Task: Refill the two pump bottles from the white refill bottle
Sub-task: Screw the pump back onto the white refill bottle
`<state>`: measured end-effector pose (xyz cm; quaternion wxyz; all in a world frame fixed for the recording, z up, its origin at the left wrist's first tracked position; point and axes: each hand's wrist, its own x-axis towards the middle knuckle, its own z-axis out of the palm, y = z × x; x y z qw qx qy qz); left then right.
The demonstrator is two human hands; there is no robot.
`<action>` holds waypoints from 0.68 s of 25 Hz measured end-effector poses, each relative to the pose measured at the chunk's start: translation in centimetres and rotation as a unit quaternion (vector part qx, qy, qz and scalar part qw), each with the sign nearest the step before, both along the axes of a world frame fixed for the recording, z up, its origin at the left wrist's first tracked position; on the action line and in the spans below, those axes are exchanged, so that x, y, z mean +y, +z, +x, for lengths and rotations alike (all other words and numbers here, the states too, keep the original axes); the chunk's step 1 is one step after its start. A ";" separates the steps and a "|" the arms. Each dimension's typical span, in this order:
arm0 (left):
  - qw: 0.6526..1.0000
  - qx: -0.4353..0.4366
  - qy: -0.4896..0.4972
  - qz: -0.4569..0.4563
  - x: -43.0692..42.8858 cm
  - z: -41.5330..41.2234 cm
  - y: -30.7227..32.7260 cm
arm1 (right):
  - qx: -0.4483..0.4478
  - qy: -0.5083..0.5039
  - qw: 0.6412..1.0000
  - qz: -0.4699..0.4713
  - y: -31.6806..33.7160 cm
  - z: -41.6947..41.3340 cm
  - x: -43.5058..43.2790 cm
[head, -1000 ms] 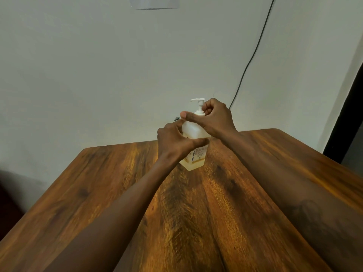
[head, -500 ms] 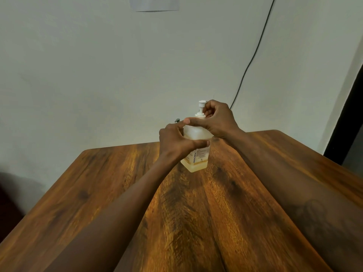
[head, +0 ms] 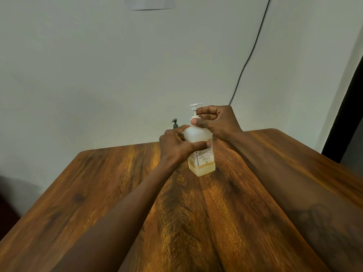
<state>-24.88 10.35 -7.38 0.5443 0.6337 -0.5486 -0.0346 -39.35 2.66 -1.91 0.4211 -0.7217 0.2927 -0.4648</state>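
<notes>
Your left hand point(head: 174, 147) and right hand point(head: 217, 122) grip the pump bottle point(head: 201, 156) at the table's point(head: 94, 193) far middle, forearms barring the centre lane; open wood left and right of them lets you pass; grey pump head point(head: 174, 123) just behind the left hand, wall beyond

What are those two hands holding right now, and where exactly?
One pump bottle: the left hand grips its body, the right hand grips the base of its white pump.
</notes>
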 end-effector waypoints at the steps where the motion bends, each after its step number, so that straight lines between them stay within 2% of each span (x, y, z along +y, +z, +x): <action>1: 1.000 -0.002 -0.009 -0.001 -0.1 0.1 0.1 | -0.010 0.013 1.000 0.017 -0.1 -0.3 -0.1; 5: 0.999 -0.031 -0.017 0.010 -0.4 0.4 0.5 | -0.002 0.020 1.000 -0.013 -0.4 -0.8 -0.4; 10: 0.999 -0.029 0.026 0.009 -1.7 -0.4 0.2 | -0.085 -0.054 0.993 -0.060 -0.9 0.8 0.4; 17: 0.999 -0.035 0.032 -0.012 -4.0 -1.1 -0.4 | -0.035 -0.166 0.971 -0.170 -2.0 1.2 -0.3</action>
